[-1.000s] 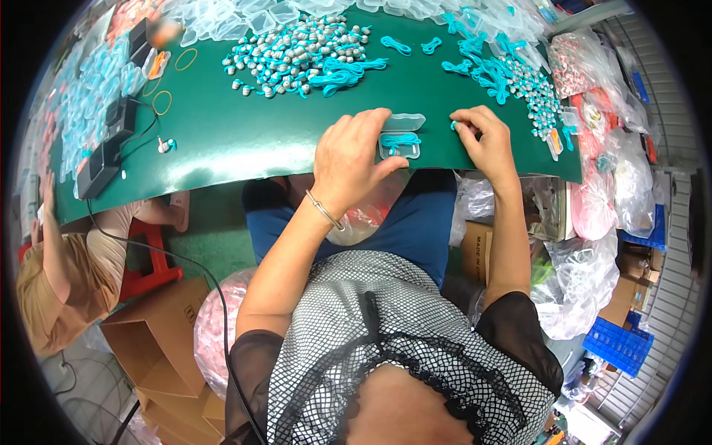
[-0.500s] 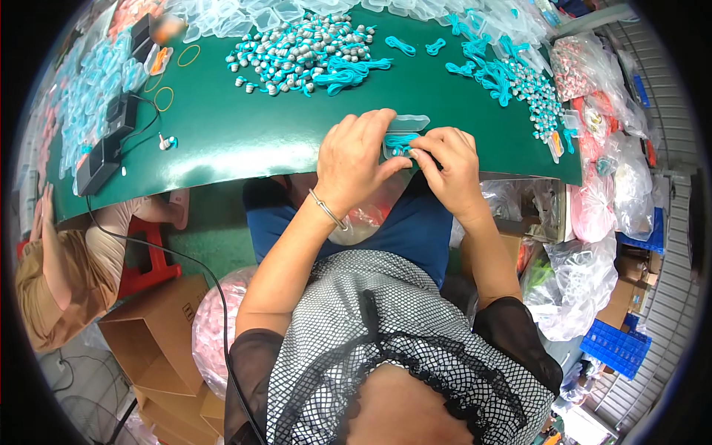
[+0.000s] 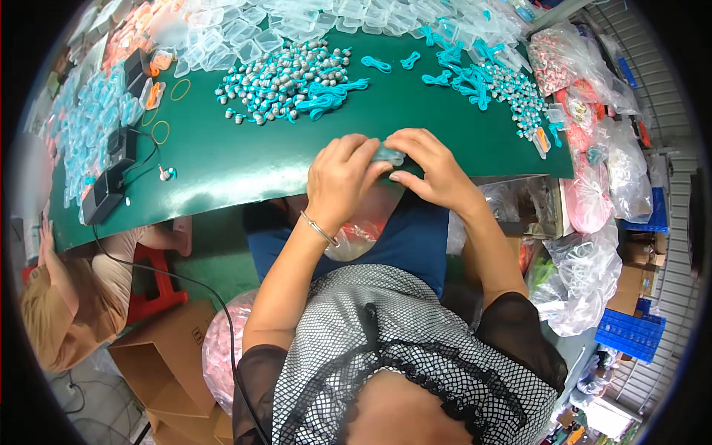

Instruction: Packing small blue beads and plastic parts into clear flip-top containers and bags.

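1. Left hand (image 3: 340, 176) and right hand (image 3: 434, 169) are together around the middle of the frame, near edge of the green table (image 3: 222, 157). Both are narrowed on one small clear case (image 3: 387, 155), one at each end.
2. That case is mostly behind fingers, teal tint showing through. Can't tell if the lid's fully seated, and the contents are too covered to make out.
3. My read on the step: getting the case closed up. Fingers are on the far side, thumbs on the near side, which sure looks like lid-pressing.
4. Next move, imo, calls for an even squeeze along the rim, with no cord caught in the seam.
5. Around it: grey-and-teal plugs (image 3: 282, 81) heaped upper centre, teal cord bundles (image 3: 466, 80) upper right, and loose clear cases (image 3: 245, 37) along the top.
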Demonstrator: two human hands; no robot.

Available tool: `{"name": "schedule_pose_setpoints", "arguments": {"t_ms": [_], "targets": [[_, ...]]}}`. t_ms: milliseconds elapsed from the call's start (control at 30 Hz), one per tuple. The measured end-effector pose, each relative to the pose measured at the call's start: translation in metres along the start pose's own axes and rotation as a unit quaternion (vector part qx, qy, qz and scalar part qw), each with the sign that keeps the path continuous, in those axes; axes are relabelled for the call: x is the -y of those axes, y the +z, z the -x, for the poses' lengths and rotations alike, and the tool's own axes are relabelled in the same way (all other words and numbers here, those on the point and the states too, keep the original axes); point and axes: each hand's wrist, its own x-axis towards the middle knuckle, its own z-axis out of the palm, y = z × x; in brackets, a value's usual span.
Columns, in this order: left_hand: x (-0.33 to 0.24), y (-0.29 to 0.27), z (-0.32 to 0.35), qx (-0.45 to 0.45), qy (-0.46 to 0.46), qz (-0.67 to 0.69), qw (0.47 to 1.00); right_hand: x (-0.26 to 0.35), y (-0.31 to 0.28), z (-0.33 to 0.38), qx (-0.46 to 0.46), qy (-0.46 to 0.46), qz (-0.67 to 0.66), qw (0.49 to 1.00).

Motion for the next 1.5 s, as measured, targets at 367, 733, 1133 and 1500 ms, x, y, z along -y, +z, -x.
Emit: {"name": "schedule_pose_setpoints", "arguments": {"t_ms": [367, 733, 1133, 1500], "targets": [[0.011, -0.013, 0.002, 0.049, -0.028, 0.146, 0.988, -0.001, 0.026, 0.003, -0.073, 0.007, -0.030, 0.997], [0.026, -0.022, -0.006, -0.051, -0.064, 0.201, 0.976, 0.002, 0.106, 0.076, -0.007, 0.077, -0.153, 0.985], [0.027, -0.015, 0.009, -0.077, -0.095, 0.151, 0.981, -0.118, 0.271, 0.097, 0.289, 0.337, 0.063, 0.894], [0.014, -0.009, -0.010, -0.051, -0.072, 0.157, 0.984, -0.225, 0.313, 0.158, 0.033, 0.274, 0.133, 0.952]]}}
